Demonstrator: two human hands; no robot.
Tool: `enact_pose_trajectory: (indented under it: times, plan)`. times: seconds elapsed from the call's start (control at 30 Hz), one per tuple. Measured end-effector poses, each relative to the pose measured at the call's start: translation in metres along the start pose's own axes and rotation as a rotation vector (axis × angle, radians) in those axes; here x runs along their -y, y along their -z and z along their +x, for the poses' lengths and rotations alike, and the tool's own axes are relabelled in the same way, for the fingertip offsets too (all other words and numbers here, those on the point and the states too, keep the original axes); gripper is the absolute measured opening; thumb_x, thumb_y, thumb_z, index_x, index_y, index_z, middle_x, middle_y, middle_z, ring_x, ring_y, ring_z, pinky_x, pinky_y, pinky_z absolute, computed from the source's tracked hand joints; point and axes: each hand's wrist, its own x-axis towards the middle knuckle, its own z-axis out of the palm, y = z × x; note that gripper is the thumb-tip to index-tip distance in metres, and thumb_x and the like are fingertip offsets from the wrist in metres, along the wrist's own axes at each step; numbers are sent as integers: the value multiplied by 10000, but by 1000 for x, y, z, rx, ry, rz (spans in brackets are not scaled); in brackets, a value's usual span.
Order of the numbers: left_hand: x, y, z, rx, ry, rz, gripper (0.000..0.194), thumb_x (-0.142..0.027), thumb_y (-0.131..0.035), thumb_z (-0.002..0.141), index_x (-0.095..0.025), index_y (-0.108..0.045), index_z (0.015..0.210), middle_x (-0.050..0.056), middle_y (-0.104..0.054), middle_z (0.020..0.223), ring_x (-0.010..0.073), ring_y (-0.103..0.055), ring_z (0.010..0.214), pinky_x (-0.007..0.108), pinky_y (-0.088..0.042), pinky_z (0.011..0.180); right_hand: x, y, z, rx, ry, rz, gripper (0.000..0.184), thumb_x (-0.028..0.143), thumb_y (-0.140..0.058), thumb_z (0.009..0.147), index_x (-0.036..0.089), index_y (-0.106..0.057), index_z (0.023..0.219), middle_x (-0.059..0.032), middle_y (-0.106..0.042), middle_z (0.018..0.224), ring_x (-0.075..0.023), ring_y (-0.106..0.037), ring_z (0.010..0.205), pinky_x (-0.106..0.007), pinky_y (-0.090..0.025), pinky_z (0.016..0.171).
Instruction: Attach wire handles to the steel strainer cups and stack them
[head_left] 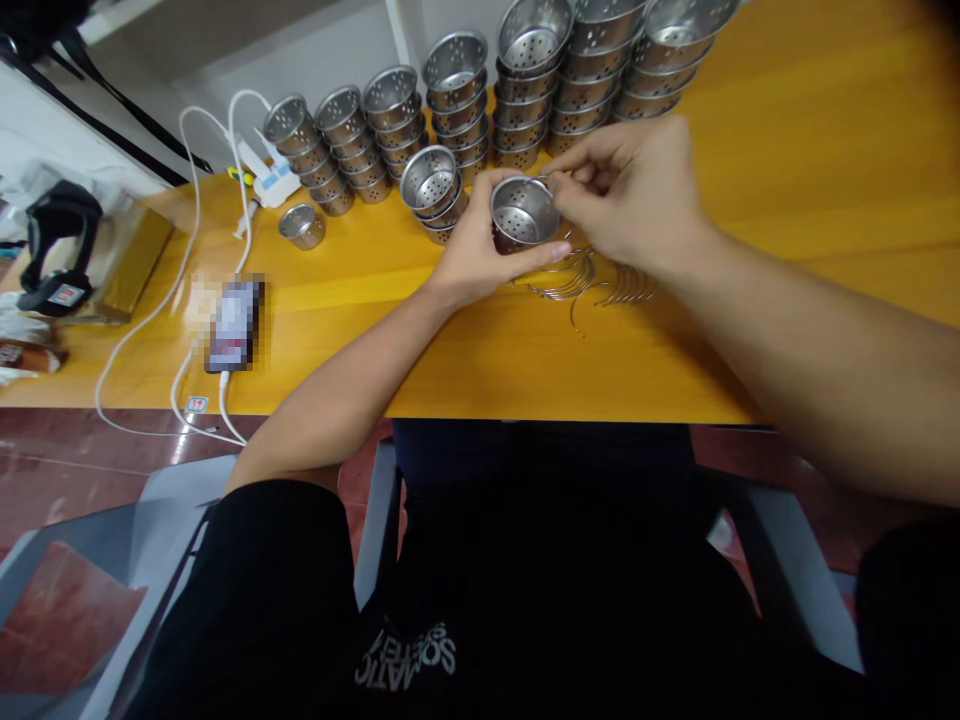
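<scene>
A perforated metal cup [525,212] is held tilted over the table, its open mouth towards me. My left hand [480,250] wraps round it, with the thumb along the near side and a finger behind the far rim. At the rim's upper right, my right hand [622,190] pinches a thin metal wire [538,178], mostly hidden by the fingers. Several loose curved wires [562,285] lie on the table just below the cup, and more curved wires [628,285] are grouped to their right.
Stacks of perforated cups [457,105] line the back of the yellow table [450,370]. A shorter stack [431,190] stands left of my hands; a single cup [301,227] sits farther left. A phone [235,325] with white cables and a power strip [274,180] are at left.
</scene>
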Motion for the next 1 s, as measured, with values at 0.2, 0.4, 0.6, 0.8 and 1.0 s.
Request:
enact_pose_trajectory:
  times: [0.2,0.4,0.6,0.8,1.0]
  plan:
    - [-3,5,-2,24,41,0,1216,-1188,-664,1058,-373,-332,1897,131,-711,1669,398,-804,1583,591,-618,1407,-5,-11,1,-18,7,64,177,208,-1015,1055,263,-1000,1222,3,-725,824,-187,-626,682,-350,-655,696]
    - [-11,8,-4,63,54,-12,1190,-1136,-788,1043,-334,-437,1850,144,-688,1717,411,-763,1638,594,-598,1445,-4,-12,2,-14,0,142,271,50,-894,952,235,-1020,1105,9,-751,779,-148,-561,622,-300,-506,604]
    - [-23,9,-5,41,48,-20,1174,-1165,-805,1002,-321,-498,1758,140,-700,1676,406,-781,1584,603,-618,1414,0,-14,2,-20,-3,136,166,93,-932,1007,229,-1008,1065,-14,-827,814,-178,-660,656,-323,-588,647]
    - [-12,18,-1,50,28,-89,1076,-1210,-617,1063,-303,-559,1640,80,-767,1497,345,-877,1429,607,-694,1314,3,14,3,279,-26,370,405,657,-1076,1151,269,-1004,1241,-10,-840,881,-140,-671,645,-318,-614,645]
    - [-16,20,-5,80,-19,-51,1124,-1200,-495,1109,-311,-424,1793,87,-696,1621,352,-850,1553,608,-681,1335,7,22,6,356,8,495,734,905,-1174,885,252,-877,1041,43,-771,771,-124,-719,651,-272,-591,615]
